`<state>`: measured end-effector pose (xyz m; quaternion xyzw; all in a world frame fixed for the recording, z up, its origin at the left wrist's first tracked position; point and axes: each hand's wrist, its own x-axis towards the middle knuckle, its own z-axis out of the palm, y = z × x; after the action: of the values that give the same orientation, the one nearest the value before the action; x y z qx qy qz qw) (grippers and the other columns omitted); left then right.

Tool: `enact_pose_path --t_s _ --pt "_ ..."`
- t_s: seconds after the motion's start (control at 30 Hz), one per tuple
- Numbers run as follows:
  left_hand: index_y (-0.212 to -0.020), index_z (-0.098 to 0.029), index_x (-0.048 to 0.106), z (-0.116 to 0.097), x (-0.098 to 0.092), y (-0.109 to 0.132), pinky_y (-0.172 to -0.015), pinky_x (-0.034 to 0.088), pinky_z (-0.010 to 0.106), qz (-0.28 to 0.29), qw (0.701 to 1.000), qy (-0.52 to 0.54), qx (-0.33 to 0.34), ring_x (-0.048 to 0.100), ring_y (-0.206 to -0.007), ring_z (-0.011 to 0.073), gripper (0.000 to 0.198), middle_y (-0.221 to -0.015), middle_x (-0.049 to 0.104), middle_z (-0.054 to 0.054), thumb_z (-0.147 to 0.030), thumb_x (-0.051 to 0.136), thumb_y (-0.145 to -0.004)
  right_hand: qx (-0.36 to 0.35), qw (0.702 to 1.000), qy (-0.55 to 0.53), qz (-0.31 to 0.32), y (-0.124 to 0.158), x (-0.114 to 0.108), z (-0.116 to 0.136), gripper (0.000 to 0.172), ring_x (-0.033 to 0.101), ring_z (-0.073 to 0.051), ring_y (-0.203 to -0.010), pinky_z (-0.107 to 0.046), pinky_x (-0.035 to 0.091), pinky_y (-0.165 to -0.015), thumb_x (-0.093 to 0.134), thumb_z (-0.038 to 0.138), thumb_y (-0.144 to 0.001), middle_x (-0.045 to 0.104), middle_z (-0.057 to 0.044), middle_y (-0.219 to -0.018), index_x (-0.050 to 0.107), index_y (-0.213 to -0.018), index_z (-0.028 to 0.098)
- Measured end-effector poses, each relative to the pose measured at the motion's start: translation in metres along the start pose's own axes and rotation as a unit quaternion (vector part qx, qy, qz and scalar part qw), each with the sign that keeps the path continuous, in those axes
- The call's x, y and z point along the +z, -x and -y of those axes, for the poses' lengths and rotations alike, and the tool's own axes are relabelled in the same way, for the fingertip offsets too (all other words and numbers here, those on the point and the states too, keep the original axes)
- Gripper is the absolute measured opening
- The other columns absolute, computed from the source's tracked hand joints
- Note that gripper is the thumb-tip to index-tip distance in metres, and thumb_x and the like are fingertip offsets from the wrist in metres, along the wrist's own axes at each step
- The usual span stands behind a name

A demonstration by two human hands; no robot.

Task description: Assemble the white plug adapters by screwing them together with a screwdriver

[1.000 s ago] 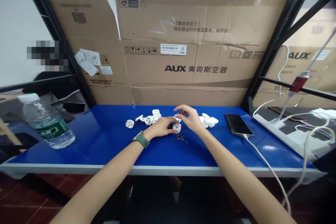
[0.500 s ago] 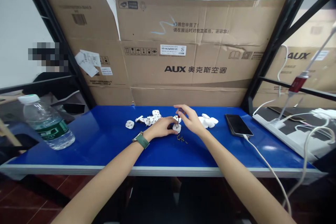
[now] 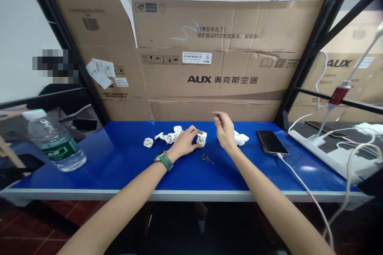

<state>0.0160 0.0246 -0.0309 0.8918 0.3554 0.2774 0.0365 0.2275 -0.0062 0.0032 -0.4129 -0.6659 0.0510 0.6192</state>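
Note:
My left hand (image 3: pixel 186 142), with a green-strapped watch at the wrist, grips a small white plug piece (image 3: pixel 201 139) between thumb and fingers on the blue table. To its right, my right hand (image 3: pixel 226 129) is raised and closed around a dark screwdriver handle (image 3: pixel 219 117); most of the tool is hidden. Several brass screws (image 3: pixel 207 158) lie just in front of the held piece. Several white pieces with metal parts (image 3: pixel 169 137) are heaped beyond my left hand, and one piece (image 3: pixel 148 142) sits apart at the left. Plain white covers (image 3: pixel 241 138) lie behind my right hand.
A black phone (image 3: pixel 272 142) with a white cable rests at the right, near a white power strip (image 3: pixel 321 151). A water bottle (image 3: pixel 58 145) stands at the left. Cardboard (image 3: pixel 215 99) rises behind the blue table (image 3: pixel 119 167). A person sits beyond the frame at the left.
My right hand has lifted away from the white piece and moved right with the screwdriver. My left hand stays at the piece, its fingers slightly shifted upward.

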Motion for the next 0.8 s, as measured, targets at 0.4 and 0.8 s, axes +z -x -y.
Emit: enact_pose_path --t_s 0.4,0.8 --pt "-0.113 -0.026 0.068 0.026 -0.034 0.004 -0.095 0.038 0.050 0.012 0.973 -0.192 -0.130 0.053 -0.113 0.0360 0.039 -0.122 0.061 0.011 -0.051 0.073 -0.083 0.140 0.885 0.364 0.255 -0.002 -0.025 -0.048 0.032 0.063 -0.033 -0.104 -0.039 0.048 -0.085 0.072 0.044 -0.087 0.070 -0.016 -0.106 0.071 -0.106 0.017" --pt "-0.129 -0.029 0.063 0.041 -0.051 0.012 -0.098 0.037 0.054 0.096 0.954 -0.225 -0.173 0.058 -0.115 0.0396 0.054 -0.125 0.062 0.015 -0.038 0.074 -0.078 0.157 0.861 0.378 0.303 0.002 -0.027 -0.047 0.031 0.064 -0.036 -0.106 -0.043 0.049 -0.085 0.080 0.040 -0.080 0.068 -0.018 -0.111 0.078 -0.103 0.020"
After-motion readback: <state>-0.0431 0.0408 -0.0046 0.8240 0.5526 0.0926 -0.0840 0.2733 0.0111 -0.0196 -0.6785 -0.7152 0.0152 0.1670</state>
